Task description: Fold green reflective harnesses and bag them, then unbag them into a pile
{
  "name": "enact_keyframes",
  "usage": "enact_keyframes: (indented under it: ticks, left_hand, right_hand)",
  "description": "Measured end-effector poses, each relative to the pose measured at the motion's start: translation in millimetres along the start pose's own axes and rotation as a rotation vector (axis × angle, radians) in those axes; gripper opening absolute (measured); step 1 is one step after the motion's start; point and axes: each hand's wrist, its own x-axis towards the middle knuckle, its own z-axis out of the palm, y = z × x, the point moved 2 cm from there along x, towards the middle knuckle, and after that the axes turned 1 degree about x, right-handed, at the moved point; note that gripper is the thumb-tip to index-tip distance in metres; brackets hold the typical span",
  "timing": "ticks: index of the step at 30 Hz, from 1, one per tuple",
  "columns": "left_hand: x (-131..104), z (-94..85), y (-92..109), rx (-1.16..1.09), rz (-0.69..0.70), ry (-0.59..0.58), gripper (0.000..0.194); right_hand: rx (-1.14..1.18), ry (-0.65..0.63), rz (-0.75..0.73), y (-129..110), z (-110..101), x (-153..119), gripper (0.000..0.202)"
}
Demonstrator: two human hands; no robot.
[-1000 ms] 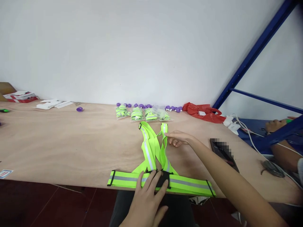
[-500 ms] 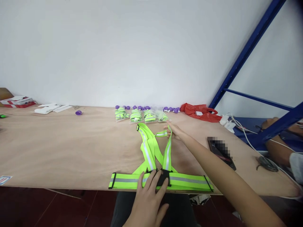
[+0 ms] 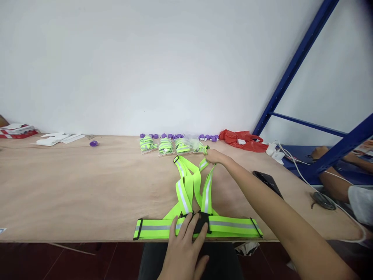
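Observation:
A neon-yellow reflective vest (image 3: 183,194) made of straps lies along the table's front edge. Its belt runs left to right, with a black slider near each end and a black patch in the middle. Flat over that patch rests my left hand (image 3: 184,243), fingers spread. Farther away, my right hand (image 3: 214,156) is closed around the upper end of the right shoulder strap, lifting it off the wood. The left shoulder strap, with a black buckle (image 3: 176,159) at its top, lies loosely twisted.
Behind the vest stand several clear bags (image 3: 165,146) of folded yellow straps and several purple items (image 3: 171,136). A red plastic bag (image 3: 244,140), phone (image 3: 268,183), computer mouse (image 3: 324,200) and white cable lie right. Another person's arm (image 3: 335,181) is beyond the blue frame (image 3: 287,72).
My right hand has closed on the right shoulder strap and drawn its end up and away from me. My left hand has stayed on the black patch. The view has shifted slightly.

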Motion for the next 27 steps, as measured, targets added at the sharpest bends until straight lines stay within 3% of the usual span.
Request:
enact_keyframes:
  ticks: [3,8,12,18,23,27]
  left_hand:
    - [-1,3.6,-1,-0.001,0.0,-0.007,0.06]
    - [2,3.6,-1,0.014,0.021,-0.001,0.059]
    - [2,2.3,0,0.009,0.014,-0.002,0.06]
    - [0,4.7,-1,0.043,0.022,0.012,0.061]
    - [2,2.7,-1,0.1,0.038,0.099,0.06]
    - [2,-0.3,-1,0.156,0.063,0.136,0.059]
  right_hand:
    - [0.147,-0.048,-0.02,-10,-5,-6,0.03]
    - [0.405,-0.184,-0.011,-23,-16,-20,0.068]
    - [0.539,-0.273,0.07,-25,-18,-23,0.058]
    - [0.364,-0.298,0.199,-20,-39,-23,0.022]
    - [0.064,-0.295,0.323,-13,-59,-23,0.022]
    - [-0.161,-0.2,0.347,-4,-55,-17,0.022]
